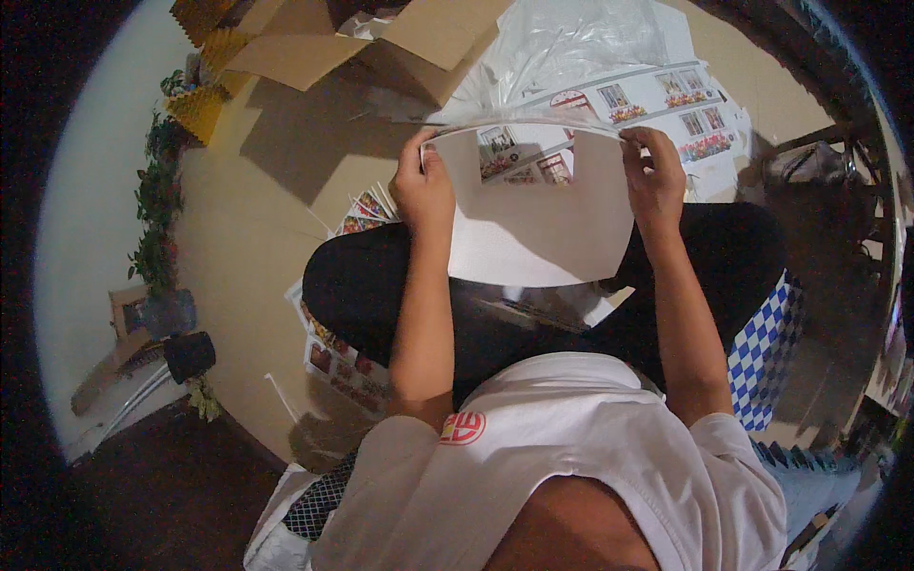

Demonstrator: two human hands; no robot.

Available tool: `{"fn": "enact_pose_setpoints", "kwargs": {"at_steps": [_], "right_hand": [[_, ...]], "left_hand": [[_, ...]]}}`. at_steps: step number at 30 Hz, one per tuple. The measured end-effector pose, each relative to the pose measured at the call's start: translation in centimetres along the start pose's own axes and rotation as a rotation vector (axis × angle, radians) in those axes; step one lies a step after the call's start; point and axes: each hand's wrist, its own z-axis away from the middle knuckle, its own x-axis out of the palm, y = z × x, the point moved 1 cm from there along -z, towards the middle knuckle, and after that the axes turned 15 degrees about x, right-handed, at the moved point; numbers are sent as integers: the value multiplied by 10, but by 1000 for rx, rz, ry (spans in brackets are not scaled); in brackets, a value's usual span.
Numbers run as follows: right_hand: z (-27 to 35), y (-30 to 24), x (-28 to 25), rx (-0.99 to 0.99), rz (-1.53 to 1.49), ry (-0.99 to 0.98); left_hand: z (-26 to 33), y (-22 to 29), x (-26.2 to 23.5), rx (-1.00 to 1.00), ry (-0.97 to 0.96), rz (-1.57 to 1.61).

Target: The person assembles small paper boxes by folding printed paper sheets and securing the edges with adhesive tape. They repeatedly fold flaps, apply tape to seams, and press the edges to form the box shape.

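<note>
A white sheet [543, 233] with a rectangular opening near its far edge spans the space above my lap, slightly bowed. My left hand [425, 190] pinches its far left corner, thumb on the near face. At the far right corner, my right hand [657, 181] grips the edge between thumb and curled fingers. Along the far edge runs a strip of clear, shiny material; whether it is joined to the sheet I cannot tell. Printed sheets [690, 109] with window and flower pictures lie on the floor beyond, partly visible through the opening.
An open cardboard box [438, 43] stands at the far side, beside crumpled clear plastic [562, 43]. Flower-printed cards [347, 376] lie by my left leg. A blue-and-white checked piece [759, 357] is at my right. Leafy garland [155, 209] hangs along the left wall.
</note>
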Motion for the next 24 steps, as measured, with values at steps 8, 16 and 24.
{"fn": "enact_pose_setpoints", "kwargs": {"at_steps": [8, 16, 24], "right_hand": [[37, 2, -24, -202, -42, 195], [49, -8, -30, -251, 64, 277], [53, -7, -31, -236, 43, 366]], "left_hand": [[18, 29, 2, 364, 296, 231], [23, 26, -4, 401, 320, 259], [23, 21, -1, 412, 328, 213]]}}
